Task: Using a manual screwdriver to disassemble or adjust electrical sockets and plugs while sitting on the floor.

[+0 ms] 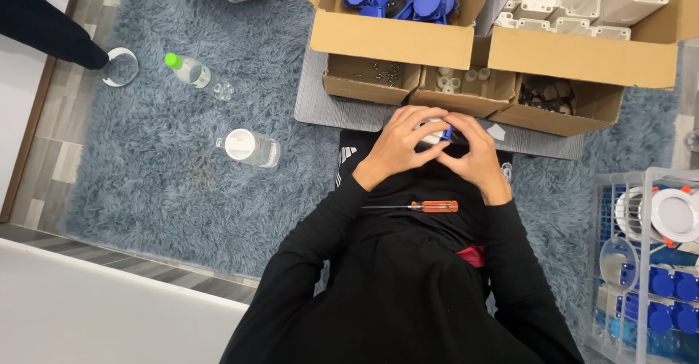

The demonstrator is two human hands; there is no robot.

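Two hands [437, 149] around one white-and-blue part [435, 132]; two bottles [218, 109].

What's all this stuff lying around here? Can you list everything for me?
White-and-blue part: one, held between both hands.
Screwdriver: one, orange handle, on the lap.
Large cardboard boxes: two, holding blue and white parts.
Small cardboard trays: three, in front of the boxes.
Plastic bottles: two, clear, on the rug.
Rug: one, blue-grey, shaggy.
Wire rack: one, white, at right.
Left hand: grip on the part.
Right hand: grip on the part.
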